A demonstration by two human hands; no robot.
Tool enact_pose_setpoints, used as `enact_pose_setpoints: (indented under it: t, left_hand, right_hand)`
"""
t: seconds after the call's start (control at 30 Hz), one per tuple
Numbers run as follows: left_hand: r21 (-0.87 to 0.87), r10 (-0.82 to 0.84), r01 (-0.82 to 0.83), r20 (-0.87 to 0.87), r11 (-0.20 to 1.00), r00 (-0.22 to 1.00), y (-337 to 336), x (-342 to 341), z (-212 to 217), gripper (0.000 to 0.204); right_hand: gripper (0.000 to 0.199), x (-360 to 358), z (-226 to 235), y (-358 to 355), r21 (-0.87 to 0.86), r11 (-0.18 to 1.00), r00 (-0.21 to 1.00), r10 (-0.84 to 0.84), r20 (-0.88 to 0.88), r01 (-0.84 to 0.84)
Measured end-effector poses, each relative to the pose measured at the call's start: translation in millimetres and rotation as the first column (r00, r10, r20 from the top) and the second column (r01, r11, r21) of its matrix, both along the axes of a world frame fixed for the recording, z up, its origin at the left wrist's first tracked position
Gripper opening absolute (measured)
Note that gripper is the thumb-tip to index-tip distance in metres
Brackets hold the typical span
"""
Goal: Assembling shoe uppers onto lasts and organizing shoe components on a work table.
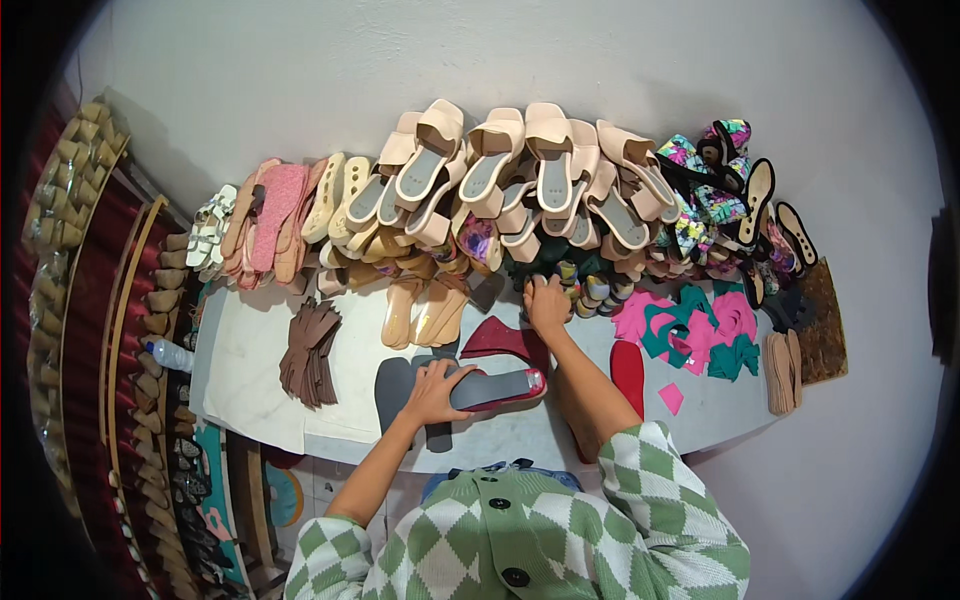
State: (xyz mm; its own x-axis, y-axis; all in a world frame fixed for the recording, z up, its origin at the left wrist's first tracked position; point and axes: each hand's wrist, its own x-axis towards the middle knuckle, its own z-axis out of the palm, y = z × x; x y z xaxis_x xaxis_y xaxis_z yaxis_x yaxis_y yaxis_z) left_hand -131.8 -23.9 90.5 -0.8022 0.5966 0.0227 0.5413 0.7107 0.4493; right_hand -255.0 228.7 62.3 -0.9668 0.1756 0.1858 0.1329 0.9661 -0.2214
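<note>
My left hand [433, 392] grips a shoe sole [498, 388] with a grey top and a shiny red edge at one end, its thumb lying over the top. Close beside that hand, dark grey insoles [392, 385] lie on the table. Farther off, my right hand [546, 304] reaches to the foot of the sandal pile, next to some dark patterned pieces [597, 292]. Its fingers are bent downward; whatever they pinch is hidden. Between my arms lies a dark red cut piece [503, 340], and a red insole [627, 372] rests right of my right forearm.
Beige heeled sandals [490, 150] are heaped against the wall. Brown strips [310, 352] lie at left, near tan insoles [438, 312]. Pink and teal scraps [690, 330] spread at right, by brown soles [783, 372] and a wooden board [825, 325]. Shoe racks [125, 310] stand left.
</note>
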Motion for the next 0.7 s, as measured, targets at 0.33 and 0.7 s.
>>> enact_pose_setpoints:
  t: [0.33,0.7]
  left_hand:
    - [0.049,0.111,-0.115,0.063,0.992,0.992,-13,9,-16,0.086]
    - [-0.022,-0.025,0.025,0.0,0.999,1.0,4,3,7,0.083]
  right_hand:
    - [0.034,16,5,26,-0.323,0.902,0.906,0.145,-0.399,-0.286]
    - [0.035,133,1,65,-0.787,-0.39,0.832,0.489,0.263,0.478]
